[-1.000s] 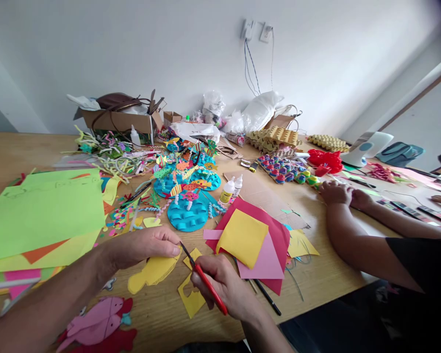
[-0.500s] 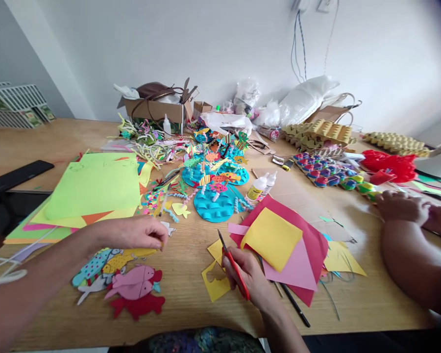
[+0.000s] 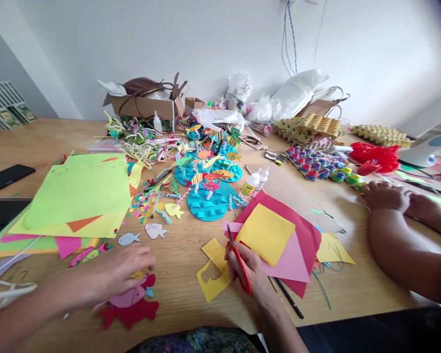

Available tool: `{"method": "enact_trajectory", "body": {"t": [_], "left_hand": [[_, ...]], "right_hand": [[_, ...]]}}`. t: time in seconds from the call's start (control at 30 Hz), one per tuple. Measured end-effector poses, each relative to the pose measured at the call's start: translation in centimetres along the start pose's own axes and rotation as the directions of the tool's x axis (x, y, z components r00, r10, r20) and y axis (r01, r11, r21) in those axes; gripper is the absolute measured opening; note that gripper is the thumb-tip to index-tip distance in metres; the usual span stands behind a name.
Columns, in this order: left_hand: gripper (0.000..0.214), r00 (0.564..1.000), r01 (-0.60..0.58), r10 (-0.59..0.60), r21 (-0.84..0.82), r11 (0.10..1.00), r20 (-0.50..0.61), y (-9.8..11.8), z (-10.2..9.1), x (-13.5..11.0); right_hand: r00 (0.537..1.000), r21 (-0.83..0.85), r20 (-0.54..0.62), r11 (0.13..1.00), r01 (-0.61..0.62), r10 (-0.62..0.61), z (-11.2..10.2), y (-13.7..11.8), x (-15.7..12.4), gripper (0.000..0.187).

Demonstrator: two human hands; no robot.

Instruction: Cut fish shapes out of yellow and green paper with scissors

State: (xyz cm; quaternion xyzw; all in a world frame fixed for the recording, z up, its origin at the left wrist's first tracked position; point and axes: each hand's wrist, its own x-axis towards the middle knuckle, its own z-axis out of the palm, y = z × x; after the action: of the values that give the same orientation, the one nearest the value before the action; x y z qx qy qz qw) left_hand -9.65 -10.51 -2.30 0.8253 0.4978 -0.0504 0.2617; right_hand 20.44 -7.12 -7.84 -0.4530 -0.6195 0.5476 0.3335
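Note:
My left hand [image 3: 127,267] lies palm down over a pile of fish cutouts, fingers stretched out and loosely apart. Below it show a pink fish cutout [image 3: 127,298] and a red fish cutout [image 3: 130,314]; a bit of yellow cutout [image 3: 138,276] peeks out by the fingers. The rest of the pile is hidden by the hand. Red-handled scissors [image 3: 242,269] are gripped in my right hand [image 3: 253,267], blades pointing up and away from me. Left of that hand lie yellow paper scraps [image 3: 210,289], one with a cut-out notch. A white fish cutout [image 3: 155,230] and a blue one [image 3: 128,239] lie beyond my left hand.
Yellow foam sheet [image 3: 266,234] tops pink and red sheets on the right. Green paper [image 3: 77,191] is stacked at left. Blue discs [image 3: 208,203] with decorated fish stand mid-table beside glue bottles [image 3: 250,184]. Another person's arm [image 3: 397,240] rests at right near painted egg cartons [image 3: 312,169].
My left hand has moved down and left onto the fish pile, its fingers straightening from a curled pose. The right hand keeps the scissors, turned slightly. The view has shifted a little right.

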Motion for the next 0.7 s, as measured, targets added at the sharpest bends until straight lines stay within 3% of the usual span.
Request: {"method": "enact_trajectory", "body": {"t": [0.13, 0.33, 0.43, 0.53, 0.7], "left_hand": [[0.022, 0.999, -0.029, 0.028, -0.042, 0.999, -0.032, 0.9, -0.1, 1.2], [0.030, 0.994, -0.109, 0.106, -0.095, 0.990, -0.038, 5.1, 1.7, 6.3], [0.031, 0.989, -0.129, 0.125, -0.048, 0.991, -0.077, 6.7, 2.8, 9.1], [0.038, 0.987, -0.140, 0.137, -0.028, 0.990, -0.079, 7.4, 3.4, 10.9], [0.032, 0.987, -0.144, 0.144, 0.009, 0.990, -0.067, 8.0, 3.5, 12.1]], "right_hand": [[0.994, 0.021, -0.104, 0.999, 0.026, -0.024, -1.0, 0.4, -0.1, 0.042], [0.987, 0.011, -0.160, 1.000, -0.026, 0.027, -2.6, 0.4, -0.7, 0.032], [0.976, -0.204, -0.209, 0.973, -0.105, 0.062, -3.1, -0.3, -1.3, 0.022], [0.967, -0.452, -0.242, 0.874, -0.180, 0.073, -3.1, -0.7, -1.9, 0.017], [0.991, -0.603, -0.132, 0.790, -0.111, 0.038, -2.3, -0.2, -2.7, 0.019]]}}
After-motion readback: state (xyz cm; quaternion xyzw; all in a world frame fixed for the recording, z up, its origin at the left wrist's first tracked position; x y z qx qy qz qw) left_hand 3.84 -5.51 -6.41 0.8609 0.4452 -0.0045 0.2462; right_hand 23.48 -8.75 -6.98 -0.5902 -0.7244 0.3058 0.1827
